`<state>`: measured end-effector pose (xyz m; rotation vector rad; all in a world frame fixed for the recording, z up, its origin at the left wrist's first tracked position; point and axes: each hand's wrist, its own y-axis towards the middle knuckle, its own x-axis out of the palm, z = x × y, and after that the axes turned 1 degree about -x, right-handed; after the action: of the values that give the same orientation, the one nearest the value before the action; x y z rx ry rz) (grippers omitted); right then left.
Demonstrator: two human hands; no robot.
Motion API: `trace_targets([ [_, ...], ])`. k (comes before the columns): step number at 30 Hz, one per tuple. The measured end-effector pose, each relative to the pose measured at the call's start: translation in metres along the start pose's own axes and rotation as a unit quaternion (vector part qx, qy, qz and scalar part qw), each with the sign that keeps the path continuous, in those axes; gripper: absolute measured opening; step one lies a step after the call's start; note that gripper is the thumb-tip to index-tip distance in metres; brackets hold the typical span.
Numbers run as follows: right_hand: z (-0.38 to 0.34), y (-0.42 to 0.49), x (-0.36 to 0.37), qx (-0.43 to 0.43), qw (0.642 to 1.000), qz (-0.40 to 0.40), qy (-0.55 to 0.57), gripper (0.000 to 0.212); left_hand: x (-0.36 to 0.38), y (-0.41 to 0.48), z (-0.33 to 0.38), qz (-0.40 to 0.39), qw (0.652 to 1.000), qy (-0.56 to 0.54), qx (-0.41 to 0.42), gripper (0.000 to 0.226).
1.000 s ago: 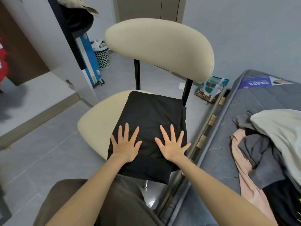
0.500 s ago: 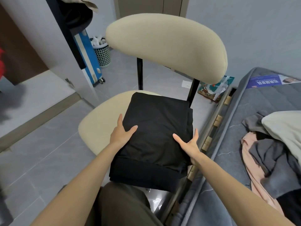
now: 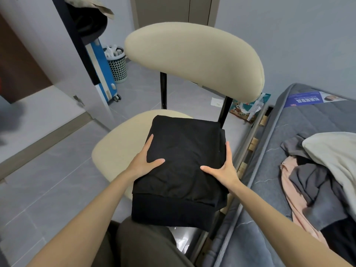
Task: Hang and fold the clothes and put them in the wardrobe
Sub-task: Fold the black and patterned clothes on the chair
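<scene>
On the chair (image 3: 119, 143) seat lie the black clothes (image 3: 185, 157), folded into a neat square. The near edge hangs a little over the front of the seat. The person stands close, with one leg just below that edge.

Both hands clamp the fold from the sides. The left hand (image 3: 143, 162) is on the left edge and the right hand (image 3: 223, 168) is on the right edge. Each thumb lies on top and the fingers run along the side. I think the other fingers are tucked under, but the cloth hides them. Holding both sides like this should keep the layers from sliding apart when the fold is lifted.

To the right is the bed (image 3: 308, 120), and on it a pile (image 3: 316, 182) of grey, pink and pale clothes not yet folded. So I think most of the job is left to do.

Far on the left stand a blue case (image 3: 102, 72) and a bin (image 3: 116, 64). A bag (image 3: 244, 110) lies on the floor behind the chair. The big chair back (image 3: 192, 60) stands right behind the fold, and the bed is close on the right. So the fold should come up and toward the person, then go left. I cannot tell for sure which door is the wardrobe.
</scene>
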<state>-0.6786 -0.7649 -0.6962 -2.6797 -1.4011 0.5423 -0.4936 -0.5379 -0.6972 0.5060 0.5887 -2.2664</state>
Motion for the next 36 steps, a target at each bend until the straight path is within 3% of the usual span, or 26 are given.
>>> trace_targets([
  [4,-0.023,0.002,-0.013,0.077,0.991,-0.108,0.024,0.138,-0.012,-0.018,0.008,-0.013,0.998,-0.048,-0.024,0.114],
  [14,-0.069,-0.029,-0.030,0.088,0.985,-0.134,0.064,0.121,-0.062,-0.078,0.041,-0.056,0.992,-0.095,-0.067,0.121],
  [19,-0.084,-0.053,-0.039,0.187,0.968,-0.159,0.053,0.116,-0.070,-0.112,0.069,-0.073,0.982,-0.122,-0.122,0.116],
  [22,-0.089,-0.070,-0.043,0.229,0.948,-0.219,0.033,0.113,-0.078,-0.137,0.076,-0.143,0.963,-0.112,-0.197,0.136],
  [25,-0.092,-0.080,-0.045,0.236,0.937,-0.257,0.034,0.113,-0.081,-0.157,0.077,-0.172,0.956,-0.110,-0.210,0.152],
  [31,-0.092,-0.069,-0.039,0.223,0.934,-0.244,0.139,0.104,-0.078,-0.154,0.064,-0.075,0.939,-0.263,-0.209,0.123],
  [36,-0.101,-0.051,-0.026,0.200,0.942,-0.203,0.178,0.116,-0.076,-0.139,0.051,-0.030,0.927,-0.311,-0.206,0.126],
])
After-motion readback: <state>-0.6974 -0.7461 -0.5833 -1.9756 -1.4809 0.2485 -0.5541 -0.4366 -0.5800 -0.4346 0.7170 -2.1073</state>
